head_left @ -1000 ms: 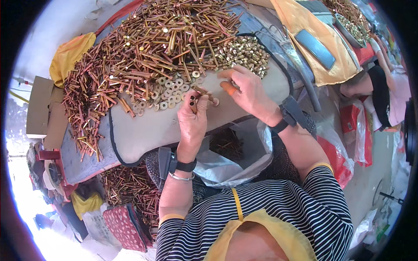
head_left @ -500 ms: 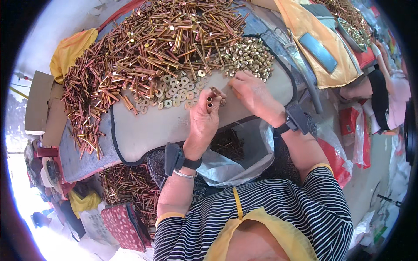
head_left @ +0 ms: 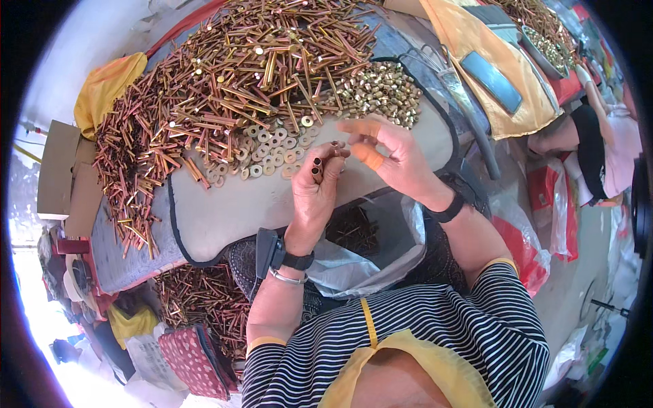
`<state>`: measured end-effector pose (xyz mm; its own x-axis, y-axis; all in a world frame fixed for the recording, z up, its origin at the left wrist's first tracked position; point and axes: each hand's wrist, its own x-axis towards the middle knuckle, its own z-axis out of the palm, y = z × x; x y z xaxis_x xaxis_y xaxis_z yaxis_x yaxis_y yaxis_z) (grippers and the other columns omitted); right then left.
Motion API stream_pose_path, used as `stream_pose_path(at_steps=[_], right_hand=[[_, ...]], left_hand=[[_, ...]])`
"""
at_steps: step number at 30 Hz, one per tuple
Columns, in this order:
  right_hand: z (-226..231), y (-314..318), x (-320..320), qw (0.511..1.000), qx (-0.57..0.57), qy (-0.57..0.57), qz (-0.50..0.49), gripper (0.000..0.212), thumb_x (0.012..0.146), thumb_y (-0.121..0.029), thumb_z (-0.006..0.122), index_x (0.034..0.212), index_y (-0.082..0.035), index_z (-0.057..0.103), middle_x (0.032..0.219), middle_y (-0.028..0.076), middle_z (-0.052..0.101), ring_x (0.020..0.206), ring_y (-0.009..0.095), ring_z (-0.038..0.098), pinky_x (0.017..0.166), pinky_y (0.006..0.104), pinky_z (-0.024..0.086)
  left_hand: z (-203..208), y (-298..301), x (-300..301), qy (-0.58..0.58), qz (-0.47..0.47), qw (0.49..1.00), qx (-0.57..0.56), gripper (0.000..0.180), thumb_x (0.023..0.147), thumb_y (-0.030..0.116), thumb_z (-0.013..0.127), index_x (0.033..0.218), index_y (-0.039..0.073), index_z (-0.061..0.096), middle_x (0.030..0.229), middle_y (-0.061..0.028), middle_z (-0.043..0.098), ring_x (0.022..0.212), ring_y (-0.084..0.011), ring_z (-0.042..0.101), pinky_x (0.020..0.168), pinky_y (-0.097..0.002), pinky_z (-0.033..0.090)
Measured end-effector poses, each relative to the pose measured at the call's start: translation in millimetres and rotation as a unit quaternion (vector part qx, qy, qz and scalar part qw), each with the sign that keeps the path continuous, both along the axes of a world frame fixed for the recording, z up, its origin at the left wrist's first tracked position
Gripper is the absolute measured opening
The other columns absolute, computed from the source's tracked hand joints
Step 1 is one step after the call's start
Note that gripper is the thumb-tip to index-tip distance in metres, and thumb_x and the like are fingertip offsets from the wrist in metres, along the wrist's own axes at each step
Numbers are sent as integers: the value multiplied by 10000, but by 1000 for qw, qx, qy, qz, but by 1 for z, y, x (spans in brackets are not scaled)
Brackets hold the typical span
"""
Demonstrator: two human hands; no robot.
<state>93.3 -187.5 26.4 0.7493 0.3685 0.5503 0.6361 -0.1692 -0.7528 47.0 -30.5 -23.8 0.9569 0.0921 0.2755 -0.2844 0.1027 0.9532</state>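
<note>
My left hand (head_left: 315, 182) is closed round a few copper-coloured metal tubes (head_left: 317, 165), their round hollow ends showing above the fingers. Just to its right, my right hand (head_left: 391, 155) has its fingers apart, with orange covers on the thumb and a finger. I see nothing held in it. Flat metal washers (head_left: 275, 151) lie on the grey mat (head_left: 228, 214) beyond my left hand. A heap of small brass-coloured nuts (head_left: 381, 92) lies beyond my right hand. Behind them spreads a big pile of long copper-coloured bolts (head_left: 238, 68).
An open pale plastic bag (head_left: 401, 262) with metal pieces inside sits at my lap. More bolts (head_left: 204, 299) fill a place low on the left. A phone (head_left: 491, 81) lies on orange cloth (head_left: 517, 126) at the right. Another person's arm (head_left: 554, 132) shows at far right.
My right hand has come from the edge of the nut heap toward my left hand, and its fingers have spread. My left hand still grips the tubes. The view has shifted slightly.
</note>
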Motion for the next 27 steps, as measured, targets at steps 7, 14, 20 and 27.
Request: stream_pose_path(at_steps=[7,14,20,27], right_hand=[[2,-4,1,995,45,28,80,218,796,-21,696,1006,-19,637,864,62,587,768,169,614,665,271,503],[-1,-2,-2,996,39,24,76,252,781,-59,727,1000,2,620,905,79,589,770,187,623,678,273,517],[-2,6,2,998,41,-52,24,334,788,-71,717,1103,-25,615,1020,110,584,819,218,636,707,301,532],[0,-2,7,998,45,-9,39,323,789,-86,714,1095,-34,623,1005,112,608,857,243,631,719,306,522]], left_hand=[[0,-6,-1,-20,28,995,90,182,890,-39,577,1063,8,609,828,26,577,739,-43,482,660,-166,392],[-5,-7,-3,-14,-3,1000,27,206,956,75,536,1139,-15,564,1017,-3,611,891,-69,543,792,-200,431],[2,-7,2,-13,26,997,66,232,891,-58,546,1118,-17,571,1002,-80,669,893,-84,598,773,-224,477],[1,-4,6,-46,23,988,145,192,947,13,496,1116,-29,577,1024,-58,631,856,-82,567,767,-209,455]])
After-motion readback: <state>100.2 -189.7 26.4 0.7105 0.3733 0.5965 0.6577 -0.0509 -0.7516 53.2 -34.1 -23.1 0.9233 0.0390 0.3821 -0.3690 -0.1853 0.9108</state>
